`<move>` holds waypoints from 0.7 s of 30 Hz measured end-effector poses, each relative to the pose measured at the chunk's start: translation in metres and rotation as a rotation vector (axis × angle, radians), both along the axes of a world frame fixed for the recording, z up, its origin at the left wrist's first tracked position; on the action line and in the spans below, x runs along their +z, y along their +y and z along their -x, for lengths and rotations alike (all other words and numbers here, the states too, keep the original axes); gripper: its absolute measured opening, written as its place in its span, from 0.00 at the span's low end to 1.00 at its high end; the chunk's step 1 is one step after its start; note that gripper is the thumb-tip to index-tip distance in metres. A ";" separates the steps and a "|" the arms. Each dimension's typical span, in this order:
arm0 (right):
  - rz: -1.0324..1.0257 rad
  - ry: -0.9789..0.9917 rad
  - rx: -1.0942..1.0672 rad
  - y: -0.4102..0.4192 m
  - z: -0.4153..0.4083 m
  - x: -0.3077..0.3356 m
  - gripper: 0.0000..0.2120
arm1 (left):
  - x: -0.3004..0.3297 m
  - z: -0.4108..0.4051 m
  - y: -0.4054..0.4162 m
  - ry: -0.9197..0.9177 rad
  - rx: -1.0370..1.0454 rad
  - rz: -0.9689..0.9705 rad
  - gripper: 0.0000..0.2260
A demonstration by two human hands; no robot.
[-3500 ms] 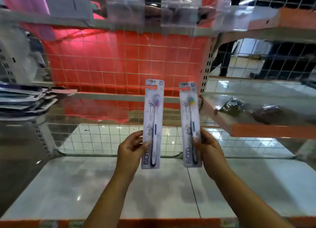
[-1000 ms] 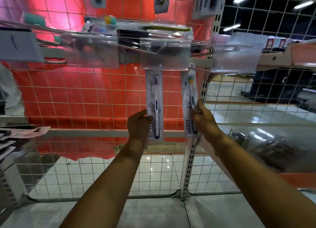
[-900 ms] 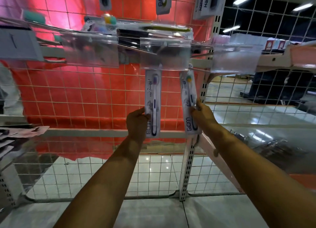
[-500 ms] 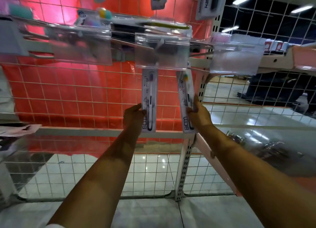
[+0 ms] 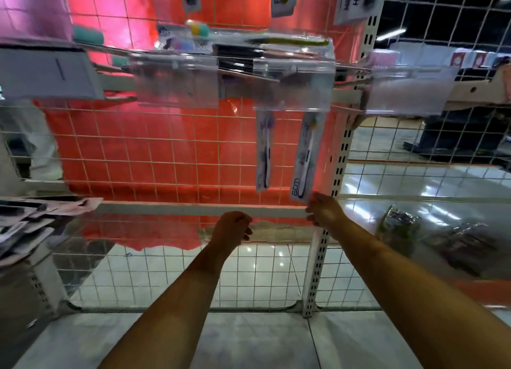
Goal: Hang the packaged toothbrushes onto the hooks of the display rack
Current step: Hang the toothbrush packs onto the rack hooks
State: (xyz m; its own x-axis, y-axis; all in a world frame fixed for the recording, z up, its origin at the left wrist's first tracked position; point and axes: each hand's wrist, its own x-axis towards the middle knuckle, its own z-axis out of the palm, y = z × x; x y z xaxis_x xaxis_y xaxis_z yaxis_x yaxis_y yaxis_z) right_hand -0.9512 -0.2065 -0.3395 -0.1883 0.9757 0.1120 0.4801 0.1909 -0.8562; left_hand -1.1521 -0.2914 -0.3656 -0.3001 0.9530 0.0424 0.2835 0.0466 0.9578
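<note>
Both toothbrush packs hang under the clear tag at the rack's top edge, the left pack point(image 5: 263, 153) released by your loosely curled left hand point(image 5: 231, 228), the right pack point(image 5: 306, 158) with its bottom corner at your right hand point(image 5: 323, 211), grip unclear; the card looks light and bendy, so hold low.

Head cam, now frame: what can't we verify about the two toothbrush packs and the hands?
- Tops of left pack and right pack: behind the clear label holder, so hook engagement unseen.
- Right hand: fingertips at the pack's bottom corner, motion blur; grip unclear.
- Left hand: back facing camera, fingers hidden.
</note>
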 end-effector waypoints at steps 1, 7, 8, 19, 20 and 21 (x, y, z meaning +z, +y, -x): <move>-0.003 -0.047 0.007 0.001 -0.005 -0.008 0.05 | 0.004 0.000 -0.003 0.043 -0.007 -0.011 0.08; 0.073 -0.150 -0.039 -0.032 -0.003 0.002 0.03 | 0.032 0.000 -0.028 0.316 -0.047 -0.086 0.07; 0.070 -0.212 -0.014 -0.044 0.000 0.010 0.07 | 0.036 0.000 -0.034 0.371 -0.056 -0.100 0.08; -0.135 -0.582 0.101 -0.142 0.013 0.014 0.17 | 0.025 -0.013 -0.107 0.907 0.030 -0.050 0.12; -0.162 -0.571 0.124 -0.145 0.018 0.011 0.16 | 0.022 -0.010 -0.111 0.911 0.043 -0.068 0.12; -0.186 -0.580 0.134 -0.146 0.023 0.011 0.15 | 0.022 -0.006 -0.113 0.907 0.062 -0.085 0.12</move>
